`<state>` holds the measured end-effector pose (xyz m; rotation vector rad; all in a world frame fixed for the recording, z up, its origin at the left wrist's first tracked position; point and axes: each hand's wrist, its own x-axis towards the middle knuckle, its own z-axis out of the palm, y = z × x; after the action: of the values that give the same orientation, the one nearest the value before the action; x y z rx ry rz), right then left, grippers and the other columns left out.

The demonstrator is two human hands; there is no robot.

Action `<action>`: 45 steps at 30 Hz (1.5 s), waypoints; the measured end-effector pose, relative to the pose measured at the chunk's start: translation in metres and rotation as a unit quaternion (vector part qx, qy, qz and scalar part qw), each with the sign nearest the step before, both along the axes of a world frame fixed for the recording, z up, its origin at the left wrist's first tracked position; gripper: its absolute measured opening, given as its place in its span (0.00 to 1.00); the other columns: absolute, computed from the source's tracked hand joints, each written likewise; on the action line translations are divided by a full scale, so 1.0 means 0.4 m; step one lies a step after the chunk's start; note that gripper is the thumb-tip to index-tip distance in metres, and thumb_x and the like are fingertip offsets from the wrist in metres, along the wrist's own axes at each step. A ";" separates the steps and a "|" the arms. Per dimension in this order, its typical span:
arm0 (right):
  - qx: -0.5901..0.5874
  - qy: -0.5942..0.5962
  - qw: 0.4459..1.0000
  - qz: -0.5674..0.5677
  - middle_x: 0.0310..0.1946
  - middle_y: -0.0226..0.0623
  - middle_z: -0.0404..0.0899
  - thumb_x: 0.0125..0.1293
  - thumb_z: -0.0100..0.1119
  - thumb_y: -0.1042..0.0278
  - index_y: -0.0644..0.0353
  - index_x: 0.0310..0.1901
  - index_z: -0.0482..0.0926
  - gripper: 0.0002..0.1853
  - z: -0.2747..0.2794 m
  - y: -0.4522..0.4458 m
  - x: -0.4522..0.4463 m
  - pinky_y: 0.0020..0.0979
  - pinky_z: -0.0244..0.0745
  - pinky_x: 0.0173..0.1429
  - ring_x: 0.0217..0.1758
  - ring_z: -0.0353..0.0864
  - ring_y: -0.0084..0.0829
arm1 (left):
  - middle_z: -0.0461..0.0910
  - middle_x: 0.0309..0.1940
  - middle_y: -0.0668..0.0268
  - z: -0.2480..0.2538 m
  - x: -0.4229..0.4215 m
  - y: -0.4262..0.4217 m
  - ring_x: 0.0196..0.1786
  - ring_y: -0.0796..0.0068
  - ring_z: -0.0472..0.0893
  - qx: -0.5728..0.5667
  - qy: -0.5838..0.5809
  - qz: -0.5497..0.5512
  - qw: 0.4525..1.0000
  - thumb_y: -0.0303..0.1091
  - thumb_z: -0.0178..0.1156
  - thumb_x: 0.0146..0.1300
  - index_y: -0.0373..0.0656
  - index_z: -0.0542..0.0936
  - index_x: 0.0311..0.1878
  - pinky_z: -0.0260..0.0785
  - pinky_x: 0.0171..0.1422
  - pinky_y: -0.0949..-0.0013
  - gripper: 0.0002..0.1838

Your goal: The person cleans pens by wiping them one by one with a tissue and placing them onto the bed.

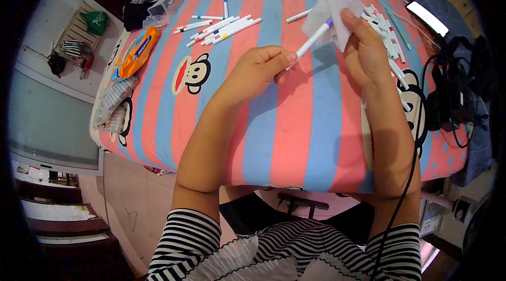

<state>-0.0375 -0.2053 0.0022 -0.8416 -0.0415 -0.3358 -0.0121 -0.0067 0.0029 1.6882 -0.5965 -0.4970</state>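
My left hand pinches the near end of a white marker pen with a purple band. The pen slants up and away to the right, above the striped bedspread. In my right hand is a thin white wipe, gripped between thumb and fingers. The wipe lies against the pen's far end, which it partly hides. Several white pens with coloured bands lie in a loose pile left of my hands. More white pens are spread beside and behind my right hand.
An orange packet and a clear bag lie at the bed's left edge, below a clear plastic box. On the right are a lit phone, a green pen-like stick and tangled black cables. One cable hangs along my right arm.
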 end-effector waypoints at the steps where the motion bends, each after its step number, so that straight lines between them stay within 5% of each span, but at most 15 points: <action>1: 0.003 0.003 1.000 0.017 0.43 0.34 0.75 0.62 0.57 0.66 0.65 0.47 0.72 0.15 -0.004 0.001 -0.001 0.26 0.68 0.53 0.46 0.74 0.24 | 0.69 0.20 0.74 -0.004 0.002 0.001 0.24 0.85 0.65 0.000 -0.003 -0.004 1.000 0.38 0.51 0.64 0.39 0.77 0.30 0.57 0.31 0.79 0.13; 9: -0.150 0.046 0.968 0.198 0.36 0.32 0.78 0.62 0.56 0.59 0.63 0.43 0.76 0.15 -0.025 0.021 -0.013 0.23 0.70 0.43 0.38 0.75 0.21 | 0.70 0.21 0.74 -0.009 0.009 0.002 0.25 0.85 0.67 -0.007 -0.018 -0.005 1.000 0.39 0.52 0.64 0.39 0.76 0.31 0.58 0.31 0.79 0.13; 13: -0.248 0.100 0.947 0.178 0.32 0.29 0.79 0.62 0.56 0.56 0.62 0.42 0.77 0.17 -0.015 0.042 -0.029 0.22 0.69 0.42 0.33 0.75 0.19 | 0.70 0.19 0.74 -0.027 0.015 -0.001 0.24 0.86 0.66 -0.052 -0.030 0.003 0.998 0.42 0.54 0.63 0.40 0.78 0.33 0.58 0.29 0.79 0.14; 19: -0.171 0.061 0.980 0.079 0.31 0.28 0.78 0.62 0.56 0.55 0.60 0.40 0.77 0.15 -0.013 0.016 -0.011 0.22 0.68 0.42 0.32 0.74 0.20 | 0.71 0.22 0.71 -0.014 0.013 0.004 0.26 0.84 0.67 -0.014 -0.040 -0.006 0.999 0.42 0.50 0.65 0.39 0.76 0.31 0.60 0.34 0.78 0.15; 23: -0.063 0.045 0.996 0.050 0.45 0.34 0.73 0.63 0.56 0.61 0.67 0.49 0.71 0.19 -0.014 -0.014 0.003 0.26 0.65 0.55 0.48 0.72 0.24 | 0.70 0.21 0.71 -0.016 0.011 0.006 0.26 0.82 0.68 -0.024 -0.014 -0.016 0.999 0.45 0.47 0.67 0.40 0.76 0.31 0.61 0.35 0.77 0.18; 30: -0.026 0.061 0.997 -0.033 0.37 0.30 0.76 0.61 0.58 0.56 0.61 0.45 0.75 0.18 -0.003 -0.003 0.003 0.25 0.66 0.45 0.41 0.73 0.21 | 0.70 0.20 0.71 -0.014 0.008 0.005 0.25 0.82 0.68 -0.013 -0.006 -0.013 1.000 0.45 0.45 0.67 0.40 0.76 0.31 0.62 0.35 0.77 0.19; 39: -0.049 0.051 0.997 -0.007 0.35 0.30 0.76 0.61 0.58 0.55 0.62 0.43 0.76 0.18 -0.017 -0.014 0.009 0.23 0.68 0.41 0.38 0.74 0.21 | 0.70 0.18 0.73 -0.024 0.011 -0.001 0.24 0.85 0.67 -0.010 -0.025 -0.015 1.000 0.44 0.49 0.65 0.40 0.78 0.31 0.58 0.30 0.79 0.17; 45: -0.249 0.088 0.959 0.107 0.30 0.29 0.78 0.60 0.58 0.55 0.61 0.38 0.78 0.16 -0.009 0.031 -0.022 0.20 0.69 0.34 0.31 0.75 0.19 | 0.73 0.21 0.72 -0.026 0.007 -0.014 0.24 0.85 0.70 -0.063 -0.036 0.030 0.997 0.39 0.56 0.62 0.38 0.77 0.31 0.61 0.29 0.80 0.12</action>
<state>-0.0464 -0.1928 -0.0015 -1.3523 -0.0513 -0.0406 -0.0093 -0.0125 -0.0074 1.6035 -0.6147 -0.3501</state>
